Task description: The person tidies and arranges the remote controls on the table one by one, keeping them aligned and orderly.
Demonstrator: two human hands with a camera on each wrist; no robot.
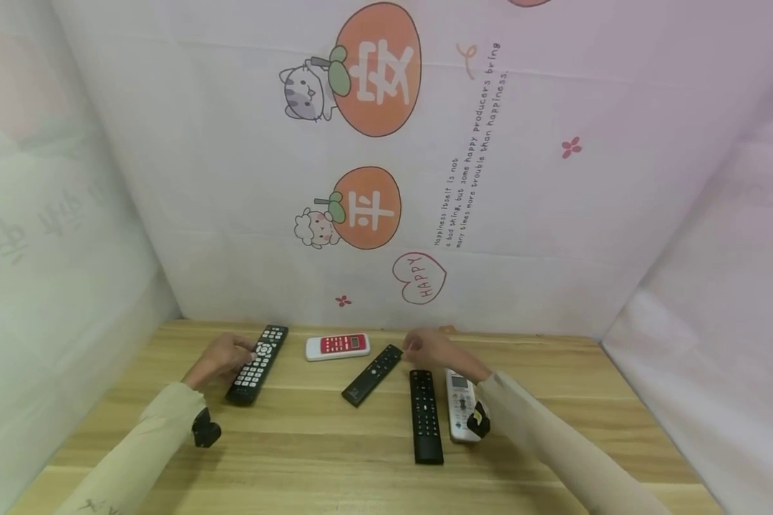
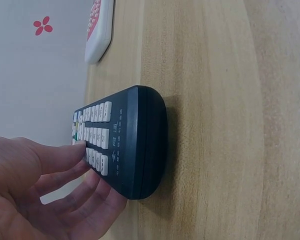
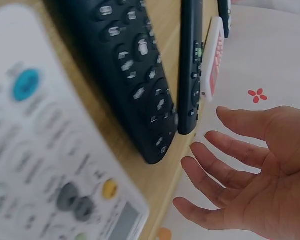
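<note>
On the left of the table lies a black remote control with white buttons (image 1: 258,365). My left hand (image 1: 222,355) grips it from its left side, and in the left wrist view the thumb presses on the buttons while the fingers curl at the edge. My right hand (image 1: 441,352) hovers by the upper end of a small black remote (image 1: 372,375), which lies slanted. In the right wrist view this hand's fingers are spread and loosely bent, holding nothing. Below it lie a long black remote (image 1: 425,418) and a white remote (image 3: 55,130), partly hidden by the right sleeve in the head view.
A white remote with a red face (image 1: 338,346) lies near the back edge, between the two hands. Behind the wooden table (image 1: 309,458) hangs a printed white cloth (image 1: 232,179), with pale cloth walls on both sides.
</note>
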